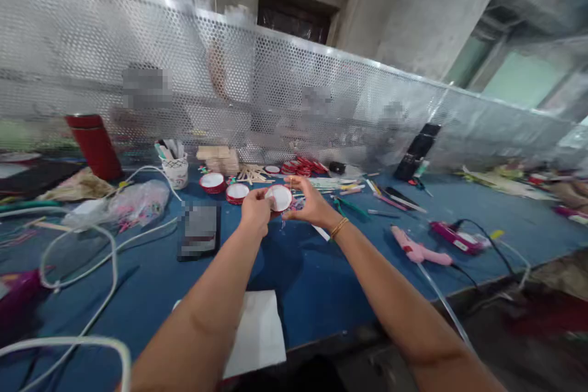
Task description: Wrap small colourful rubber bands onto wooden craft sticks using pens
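A small round white disc with a red rim [281, 198] is held up over the blue table [294, 282]. My left hand [257, 211] pinches its left edge between thumb and fingers. My right hand [312, 203], with a bangle at the wrist, curves round the right side of the disc, thumb below and fingers above. Behind my left hand lie two stacks of similar red-rimmed white discs, one [212, 182] farther left and one [237, 192] nearer. Small pink and blue pieces, too blurred to make out, show under the held disc.
Left: red flask [94, 146], cup of pens [175, 170], plastic bag [140, 203], dark phone-like device [199, 231], looped white cable [113, 257]. Right: pink glue gun [419, 248], purple box [457, 237]. White paper [257, 334] lies at the front; a perforated metal screen [294, 92] stands behind.
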{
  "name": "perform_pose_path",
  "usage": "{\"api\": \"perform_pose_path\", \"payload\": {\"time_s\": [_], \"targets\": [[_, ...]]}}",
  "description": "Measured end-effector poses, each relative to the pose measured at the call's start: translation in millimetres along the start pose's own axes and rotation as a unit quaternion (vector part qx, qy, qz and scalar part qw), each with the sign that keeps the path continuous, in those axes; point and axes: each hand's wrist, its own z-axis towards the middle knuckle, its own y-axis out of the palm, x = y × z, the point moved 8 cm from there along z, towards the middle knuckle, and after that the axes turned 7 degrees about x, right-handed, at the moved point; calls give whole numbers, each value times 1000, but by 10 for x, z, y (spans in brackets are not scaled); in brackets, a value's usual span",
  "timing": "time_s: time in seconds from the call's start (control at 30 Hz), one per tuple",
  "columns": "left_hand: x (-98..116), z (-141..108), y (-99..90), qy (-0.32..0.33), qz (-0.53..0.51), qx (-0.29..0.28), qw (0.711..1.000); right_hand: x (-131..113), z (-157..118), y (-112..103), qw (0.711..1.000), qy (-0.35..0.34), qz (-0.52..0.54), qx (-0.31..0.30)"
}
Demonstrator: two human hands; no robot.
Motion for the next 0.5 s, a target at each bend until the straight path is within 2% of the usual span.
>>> {"api": "perform_pose_path", "payload": {"time_s": [0.23,0.37,0.5], "targets": [[-53,26,43,-1,62,-48,997,-118,-14,104,990,-40,-133,-3],[9,36,34,39,97,-45,993,-152,-6,61,988,-47,-148,0],[16,18,45,46,115,-56,991,-159,7,53,987,-51,-151,0]]}}
